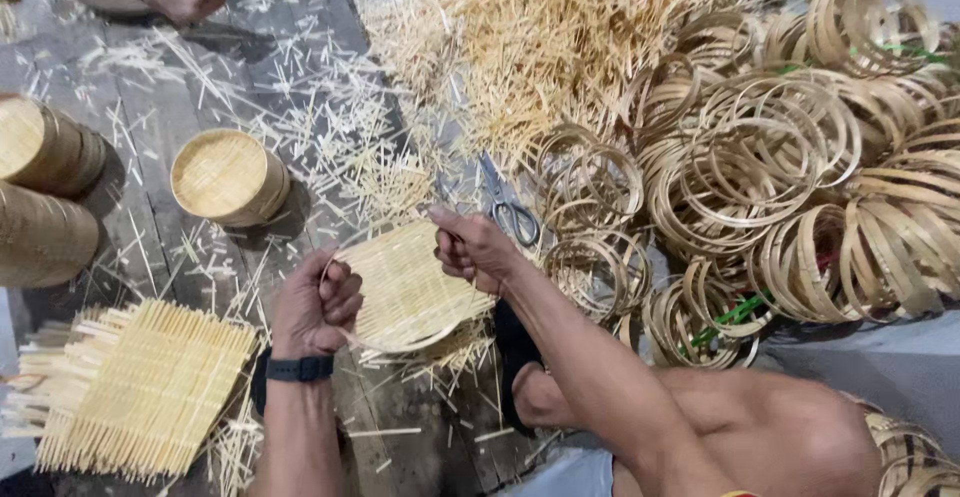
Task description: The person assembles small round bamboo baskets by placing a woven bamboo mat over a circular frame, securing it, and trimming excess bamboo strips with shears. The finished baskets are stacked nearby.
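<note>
1. A round woven bamboo mat [410,292] is held above the dark plank floor [180,117], near the floor's middle, between both hands.
2. It looks light and thin, springy rather than stiff, with slat ends that could splinter or snap if bent hard; the curved rim seems the safest place to grip.
3. The left hand [315,307] is curled almost into a fist, fingers closed over the mat's left rim.
4. The right hand [475,247] is closed too, pinching the mat's upper right edge between thumb and fingers.
5. A pair of scissors [508,207] lies just beyond the right hand, among loose bamboo slivers [560,37].
6. A finished small basket [230,177] stands toward the floor's left side, with stacked baskets [40,197] at the left edge.
7. A square untrimmed woven panel [140,387] lies at the bottom left corner; coils of bamboo hoops [790,157] crowd the right side.
</note>
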